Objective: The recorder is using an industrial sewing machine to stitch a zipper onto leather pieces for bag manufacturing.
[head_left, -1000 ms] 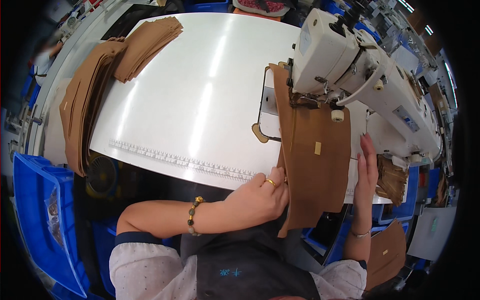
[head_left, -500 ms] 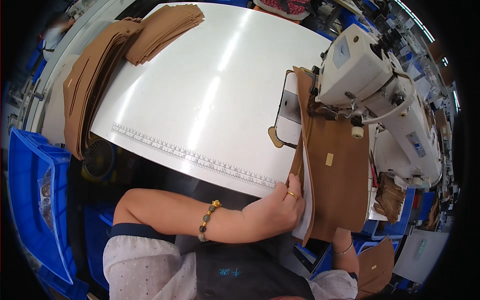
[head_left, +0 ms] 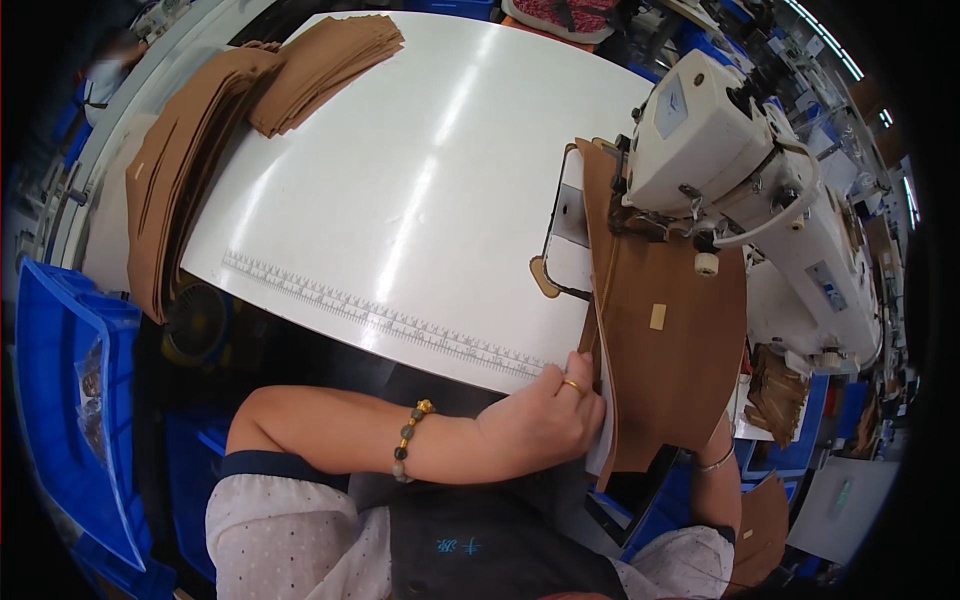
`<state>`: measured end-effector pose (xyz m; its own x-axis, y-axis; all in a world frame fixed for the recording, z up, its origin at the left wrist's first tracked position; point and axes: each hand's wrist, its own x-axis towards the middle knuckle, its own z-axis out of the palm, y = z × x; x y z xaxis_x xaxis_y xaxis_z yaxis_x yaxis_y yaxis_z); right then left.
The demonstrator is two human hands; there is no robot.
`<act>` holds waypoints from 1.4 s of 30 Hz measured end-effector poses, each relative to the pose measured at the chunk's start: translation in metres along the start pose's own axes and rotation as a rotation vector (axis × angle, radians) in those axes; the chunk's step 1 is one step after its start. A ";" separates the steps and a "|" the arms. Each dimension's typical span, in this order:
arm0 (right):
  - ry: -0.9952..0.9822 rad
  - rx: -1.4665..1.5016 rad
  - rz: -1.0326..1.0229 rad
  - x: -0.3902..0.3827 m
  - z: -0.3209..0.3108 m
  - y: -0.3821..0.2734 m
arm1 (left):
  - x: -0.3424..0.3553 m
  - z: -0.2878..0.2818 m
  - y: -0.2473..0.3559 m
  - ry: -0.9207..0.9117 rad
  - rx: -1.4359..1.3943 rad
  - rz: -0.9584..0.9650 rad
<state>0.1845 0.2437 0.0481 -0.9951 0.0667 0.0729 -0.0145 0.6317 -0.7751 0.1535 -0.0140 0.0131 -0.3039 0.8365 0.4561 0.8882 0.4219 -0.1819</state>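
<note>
A large brown leather panel (head_left: 675, 350) lies under the head of a white sewing machine (head_left: 730, 170) and hangs over the table's near edge. My left hand (head_left: 545, 420), with a gold ring and a bead bracelet, pinches the panel's left edge at the table front. My right hand is hidden beneath the panel; only its wrist with a thin bangle (head_left: 715, 462) shows at the panel's lower right corner. A small pale tag (head_left: 657, 316) sits on the panel.
The white table (head_left: 400, 200) carries a printed ruler strip (head_left: 380, 318) along its front. Stacks of brown leather pieces (head_left: 190, 170) lie at the far left, with another stack (head_left: 325, 65) behind. A blue bin (head_left: 60, 400) stands at my left.
The brown panel has shifted toward the right and further under the machine. My right hand, seen on the panel's right edge a second ago, is now covered by it. My left hand keeps its grip.
</note>
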 end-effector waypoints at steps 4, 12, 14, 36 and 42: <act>0.067 -0.303 -0.082 0.006 -0.017 0.006 | 0.000 0.000 -0.001 -0.015 0.014 0.011; 0.071 -0.919 -0.354 0.011 -0.032 0.039 | -0.001 0.001 -0.002 0.006 -0.043 0.025; 0.093 -1.088 -0.447 0.024 -0.038 0.047 | -0.003 0.001 -0.003 -0.041 -0.036 0.022; -0.050 -0.571 -0.450 -0.044 0.059 -0.029 | -0.024 -0.005 -0.010 0.058 -0.343 0.061; -0.006 -0.624 -0.534 -0.048 0.068 -0.025 | -0.032 -0.012 -0.025 -0.037 -0.349 0.078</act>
<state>0.2264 0.1721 0.0217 -0.8699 -0.3679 0.3284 -0.4313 0.8905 -0.1450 0.1450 -0.0559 0.0130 -0.2370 0.8764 0.4193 0.9715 0.2168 0.0961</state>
